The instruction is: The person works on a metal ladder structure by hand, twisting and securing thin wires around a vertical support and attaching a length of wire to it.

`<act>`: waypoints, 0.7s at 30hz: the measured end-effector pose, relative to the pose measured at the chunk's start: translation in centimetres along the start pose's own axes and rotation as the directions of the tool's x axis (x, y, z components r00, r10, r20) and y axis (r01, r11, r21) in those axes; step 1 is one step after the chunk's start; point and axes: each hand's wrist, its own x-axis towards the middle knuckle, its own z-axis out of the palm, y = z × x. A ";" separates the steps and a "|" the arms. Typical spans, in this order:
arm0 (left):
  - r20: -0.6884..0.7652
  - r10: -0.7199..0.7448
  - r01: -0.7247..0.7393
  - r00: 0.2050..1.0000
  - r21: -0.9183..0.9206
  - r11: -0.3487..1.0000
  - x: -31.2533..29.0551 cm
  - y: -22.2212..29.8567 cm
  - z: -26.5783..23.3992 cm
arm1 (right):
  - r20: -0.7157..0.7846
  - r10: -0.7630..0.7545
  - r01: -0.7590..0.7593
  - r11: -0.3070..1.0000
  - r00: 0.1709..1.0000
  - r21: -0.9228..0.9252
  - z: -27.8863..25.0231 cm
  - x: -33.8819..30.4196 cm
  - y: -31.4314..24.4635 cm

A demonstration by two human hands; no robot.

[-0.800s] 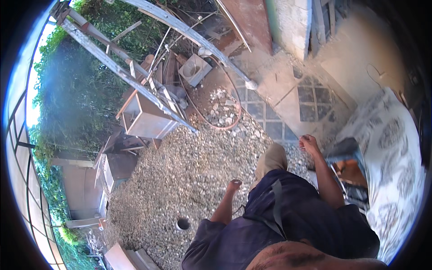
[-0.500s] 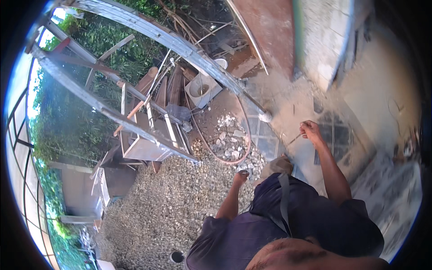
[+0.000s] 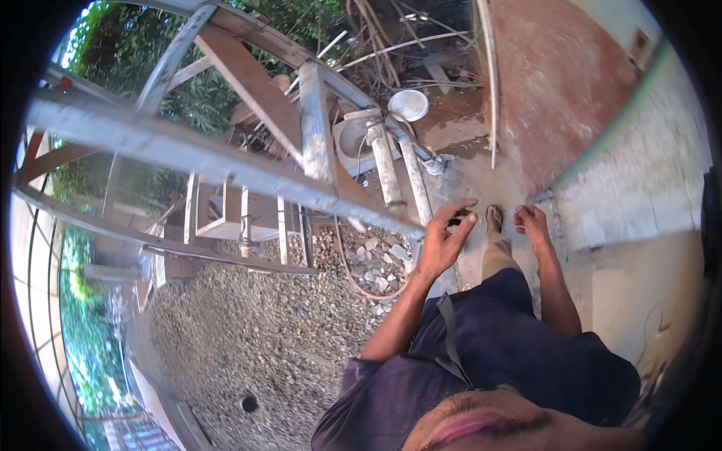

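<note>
My left hand (image 3: 444,239) is raised in front of my body, its thumb and fingers apart with nothing visible between them. Beside it is the lower end of a weathered grey metal post (image 3: 361,207), seemingly apart from the hand. Lower and further right, my right hand (image 3: 532,224) has its fingers curled in; whatever it may hold is hidden. Between the two hands my sandalled foot (image 3: 493,216) shows on the paved ground.
Gravel (image 3: 233,323) covers the left side, with a dark round hole (image 3: 249,404). A hose (image 3: 350,278) curves round broken stones (image 3: 380,263). Ahead stand white-stained pipes (image 3: 387,169), a sink (image 3: 352,143) and a white basin (image 3: 409,105). A red-brown wall (image 3: 553,83) rises at the right.
I have moved forward, toward the pipes and wall. My left hand has risen and opened beside the post. The thin stick seen in my right hand no longer shows.
</note>
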 end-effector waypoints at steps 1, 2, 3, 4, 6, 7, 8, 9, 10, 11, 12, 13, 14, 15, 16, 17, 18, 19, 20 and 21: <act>-0.083 0.095 -0.093 0.992 0.029 0.995 3.3 1.3 -0.2 | 0.057 -0.031 0.032 0.999 0.998 -0.009 0.6 3.9 -3.0; -0.156 0.206 -0.197 0.966 0.068 0.978 7.1 2.2 -0.4 | 0.106 -0.077 0.078 0.997 0.991 -0.011 1.4 7.9 -6.6; -0.287 0.237 -0.216 0.928 0.105 0.971 10.7 2.7 -0.7 | 0.167 -0.100 0.108 0.993 0.981 -0.041 2.4 11.2 -10.1; -0.394 0.240 -0.216 0.887 0.106 0.971 13.8 3.4 -1.2 | 0.228 -0.146 0.167 0.983 0.963 -0.074 4.0 14.7 -13.9; -0.486 0.435 -0.299 0.758 0.333 0.894 19.2 6.7 -3.8 | 0.403 -0.299 0.352 0.934 0.865 -0.065 8.2 19.2 -22.1; -0.537 0.502 -0.296 0.678 0.426 0.855 21.6 9.5 -6.1 | 0.506 -0.424 0.485 0.874 0.752 0.012 12.1 20.3 -28.3; -0.586 0.556 -0.275 0.590 0.502 0.820 23.3 11.0 -7.2 | 0.571 -0.498 0.592 0.805 0.653 0.025 14.8 18.8 -34.6; -0.641 0.551 -0.249 0.534 0.504 0.827 25.1 12.3 -7.9 | 0.659 -0.481 0.594 0.802 0.578 0.064 17.3 18.9 -39.6; -0.687 0.553 -0.226 0.471 0.513 0.828 26.6 13.6 -8.8 | 0.634 -0.667 0.757 0.625 0.392 0.190 20.4 18.6 -44.0; -0.712 0.559 -0.143 0.425 0.557 0.818 27.3 14.4 -9.7 | 0.588 -0.757 0.817 0.512 0.284 0.265 24.0 17.5 -47.5; -0.739 0.562 -0.049 0.372 0.589 0.807 27.5 14.8 -10.5 | 0.657 -0.731 0.767 0.524 0.184 0.369 27.3 16.4 -50.7; -0.760 0.568 0.042 0.317 0.610 0.792 27.9 15.6 -11.0 | 0.618 -0.780 0.784 0.444 0.099 0.435 30.0 14.9 -53.6; -0.752 0.590 0.109 0.295 0.640 0.760 28.3 16.0 -12.2 | 0.560 -0.828 0.788 0.350 0.008 0.506 33.1 13.4 -56.3; -0.743 0.607 0.172 0.282 0.661 0.730 28.5 15.9 -12.8 | 0.526 -0.849 0.817 0.263 -0.056 0.513 35.6 12.5 -58.1; -0.737 0.618 0.232 0.274 0.675 0.701 28.9 15.8 -13.1 | 0.492 -0.863 0.842 0.176 -0.117 0.510 37.7 12.2 -59.6; -0.762 0.592 0.255 0.261 0.646 0.719 29.6 15.8 -13.5 | 0.438 -0.879 0.858 0.067 -0.191 0.510 39.9 12.3 -60.9; -0.757 0.598 0.289 0.262 0.653 0.700 30.1 15.6 -13.7 | 0.390 -0.883 0.867 -0.039 -0.263 0.497 41.9 12.6 -61.6; -0.750 0.604 0.318 0.268 0.661 0.679 30.6 15.4 -14.1 | 0.340 -0.880 0.869 -0.144 -0.331 0.473 43.1 13.3 -62.0; -0.752 0.606 0.362 0.260 0.657 0.661 30.4 14.7 -14.8 | 0.421 -0.857 0.851 -0.038 -0.298 0.524 43.8 13.2 -62.5; -0.759 0.601 0.403 0.251 0.646 0.648 30.0 14.2 -15.2 | 0.510 -0.819 0.828 0.080 -0.263 0.555 43.9 13.1 -63.6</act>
